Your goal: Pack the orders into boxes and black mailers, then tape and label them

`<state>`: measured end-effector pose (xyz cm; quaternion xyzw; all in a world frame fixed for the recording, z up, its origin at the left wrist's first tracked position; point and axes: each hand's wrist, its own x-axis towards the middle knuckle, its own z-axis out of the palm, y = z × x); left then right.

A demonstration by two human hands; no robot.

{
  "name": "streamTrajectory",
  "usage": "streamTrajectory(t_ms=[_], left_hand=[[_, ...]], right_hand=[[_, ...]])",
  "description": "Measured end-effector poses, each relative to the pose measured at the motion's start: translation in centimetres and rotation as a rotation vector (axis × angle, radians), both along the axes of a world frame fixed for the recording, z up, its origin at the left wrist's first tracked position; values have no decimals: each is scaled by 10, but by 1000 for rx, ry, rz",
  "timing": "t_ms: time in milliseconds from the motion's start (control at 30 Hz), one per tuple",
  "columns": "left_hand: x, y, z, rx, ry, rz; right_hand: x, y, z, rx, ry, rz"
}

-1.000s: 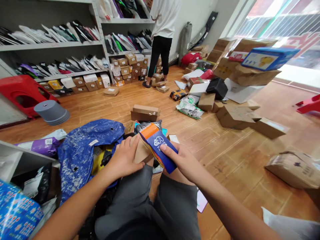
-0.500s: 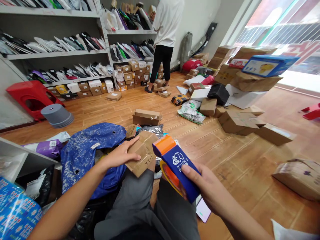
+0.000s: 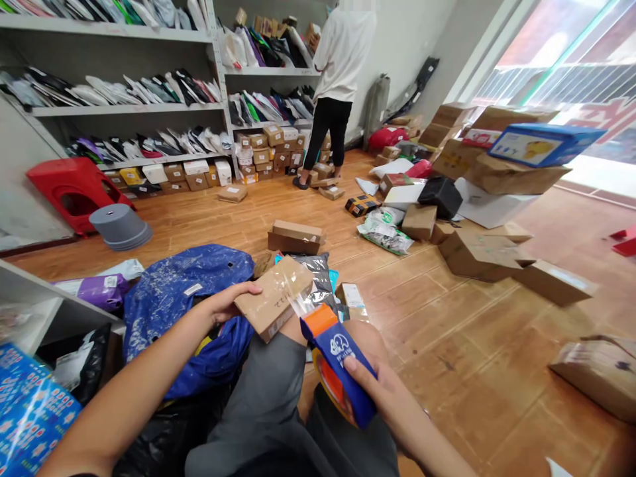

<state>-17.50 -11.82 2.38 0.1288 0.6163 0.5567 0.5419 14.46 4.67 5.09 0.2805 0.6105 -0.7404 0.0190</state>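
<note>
My left hand (image 3: pixel 231 302) grips the left edge of a small brown cardboard box (image 3: pixel 272 293), thumb on top and fingers underneath. The box is tilted above my left knee, with handwritten marks on its top. In my right hand (image 3: pixel 380 384) is a blue tape dispenser (image 3: pixel 342 354) with an orange front end; the roll shows on its underside. A strip of clear tape (image 3: pixel 299 305) runs between the dispenser's front and the box's right side. Just beyond the box lies a dark grey plastic parcel (image 3: pixel 320 275).
A blue sack (image 3: pixel 169 285) lies at my left beside a purple parcel (image 3: pixel 106 291). An open carton (image 3: pixel 294 236) stands ahead. Boxes (image 3: pixel 479 255) are piled at right. A person in a white shirt (image 3: pixel 344 56) stands by the shelves (image 3: pixel 119 109).
The box has turned, and my left hand has shifted from its top to its left edge. The tape dispenser has moved down and left, and clear tape now shows between it and the box.
</note>
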Motion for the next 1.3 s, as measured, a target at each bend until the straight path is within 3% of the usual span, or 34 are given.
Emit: streamTrajectory(t_ms=[133, 267, 333, 400, 467, 567, 633, 800, 933, 1100, 1200, 1300], left_hand=[[-10, -6, -12, -17, -1, 27], [-11, -6, -9, -11, 39, 12], [1, -9, -2, 28, 281, 26], [22, -16, 6, 34, 741, 20], [45, -23, 13, -57, 1188, -36], [62, -25, 15, -247, 1417, -108], [55, -23, 11, -248, 1356, -123], [21, -21, -13, -28, 1014, -69], [12, -24, -24, 36, 697, 48], [16, -19, -8, 69, 517, 160], [21, -14, 5, 145, 311, 224], [24, -10, 3, 193, 137, 213]], right_hand=[[0, 1, -20, 147, 49, 30], [-25, 8, -39, 320, 116, 47], [-37, 9, -46, 348, 123, 40], [-44, 7, -53, 342, 108, 37], [-47, 5, -57, 325, 103, 41], [-50, 2, -57, 308, 141, 63], [-52, 1, -48, 299, 170, 73], [-49, 1, -11, 278, 204, 117], [-29, 5, -18, 321, 152, 151], [-7, 8, -40, 302, 136, 139], [-3, 9, -28, 331, 170, 160], [-2, 15, -18, 331, 176, 195]])
